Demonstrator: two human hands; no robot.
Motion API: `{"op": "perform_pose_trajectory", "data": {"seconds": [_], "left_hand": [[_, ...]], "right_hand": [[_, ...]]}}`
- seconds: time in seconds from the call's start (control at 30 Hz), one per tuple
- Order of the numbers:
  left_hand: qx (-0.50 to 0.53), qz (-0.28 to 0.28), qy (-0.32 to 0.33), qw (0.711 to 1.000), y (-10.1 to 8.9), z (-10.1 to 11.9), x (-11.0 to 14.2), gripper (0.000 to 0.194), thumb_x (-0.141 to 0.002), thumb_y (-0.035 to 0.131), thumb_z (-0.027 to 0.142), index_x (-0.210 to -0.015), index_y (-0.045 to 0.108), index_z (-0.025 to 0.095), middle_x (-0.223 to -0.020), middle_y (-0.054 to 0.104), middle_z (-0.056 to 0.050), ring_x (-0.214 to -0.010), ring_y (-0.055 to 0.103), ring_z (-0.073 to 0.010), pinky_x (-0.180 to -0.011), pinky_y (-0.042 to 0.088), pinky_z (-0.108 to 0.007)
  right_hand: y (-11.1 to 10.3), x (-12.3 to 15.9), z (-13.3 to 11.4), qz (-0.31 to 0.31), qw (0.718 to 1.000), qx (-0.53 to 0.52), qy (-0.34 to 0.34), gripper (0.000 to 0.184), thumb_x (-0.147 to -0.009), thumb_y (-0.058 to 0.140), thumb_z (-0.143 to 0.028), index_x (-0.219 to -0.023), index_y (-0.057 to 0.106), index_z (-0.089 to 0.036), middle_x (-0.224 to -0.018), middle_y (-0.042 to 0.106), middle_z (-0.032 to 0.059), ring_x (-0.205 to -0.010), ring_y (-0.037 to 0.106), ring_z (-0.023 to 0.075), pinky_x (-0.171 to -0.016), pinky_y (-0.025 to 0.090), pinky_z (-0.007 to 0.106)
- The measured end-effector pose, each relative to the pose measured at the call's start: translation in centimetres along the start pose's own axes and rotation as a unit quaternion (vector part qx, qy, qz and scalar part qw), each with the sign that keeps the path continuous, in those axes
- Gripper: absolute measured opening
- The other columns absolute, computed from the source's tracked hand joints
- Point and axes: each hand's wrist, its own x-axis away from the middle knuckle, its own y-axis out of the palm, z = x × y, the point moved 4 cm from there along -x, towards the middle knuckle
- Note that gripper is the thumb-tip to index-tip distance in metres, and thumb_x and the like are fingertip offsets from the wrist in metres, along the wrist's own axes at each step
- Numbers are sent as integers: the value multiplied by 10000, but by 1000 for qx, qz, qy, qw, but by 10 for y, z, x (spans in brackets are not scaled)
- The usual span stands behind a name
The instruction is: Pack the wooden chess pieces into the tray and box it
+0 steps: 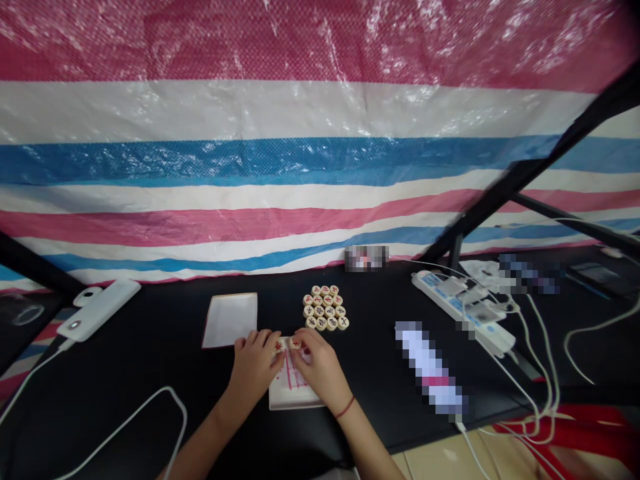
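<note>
Over a shallow white box [295,404] with pink lines showing inside, both hands are close together. My left hand [257,367] is closed on a round cream Chinese chess piece [279,346] with a red character, at the box's far left. Just beside it, my right hand [320,363] pinches another such chess piece [295,343], also marked in red. Beyond the hands, a tight block of chess pieces [325,307] lies in several rows on the black table, red characters at the back and black ones at the front.
A white box lid [231,321] lies behind my left hand. A white power bank [99,311] with a cable is at the left. To the right are a blurred-out object [430,370] and a power strip [463,313] with plugs and cords. A striped sheet [280,173] hangs behind the table.
</note>
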Motion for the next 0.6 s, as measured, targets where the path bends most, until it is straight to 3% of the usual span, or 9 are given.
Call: {"op": "perform_pose_trajectory", "data": {"seconds": [0.07,0.23,0.43,0.6], "left_hand": [[13,-7,8,1000,-2,-1,1,331,-873,559,246,-1199,608,227,-1111,676,-58,-993,603,-234,-816,364,-391],[43,-31,30,998,-2,-6,1,350,-898,519,212,-1244,567,222,-1180,664,-64,-1040,611,-222,-861,349,-393],[63,-49,32,996,0,-10,1,335,-904,503,187,-1230,567,227,-1193,655,-62,-1067,605,-215,-867,345,-382],[71,-51,31,996,0,-8,-1,313,-900,512,174,-1200,578,232,-1179,660,-55,-1065,606,-211,-863,336,-382]], "right_hand": [[6,-2,-1,-13,1000,14,-19,209,-793,529,-47,-898,620,-203,-1087,634,80,-1038,599,208,-918,483,348],[21,-8,-7,-70,994,42,-69,299,-758,494,20,-907,636,-196,-1049,636,78,-977,602,204,-891,502,355],[27,-12,-5,-93,992,48,-66,290,-772,483,11,-905,647,-188,-994,573,62,-881,600,165,-823,515,292],[25,-12,-7,-108,991,31,-68,318,-800,470,2,-966,654,-197,-1046,600,62,-948,609,161,-877,502,289]]}}
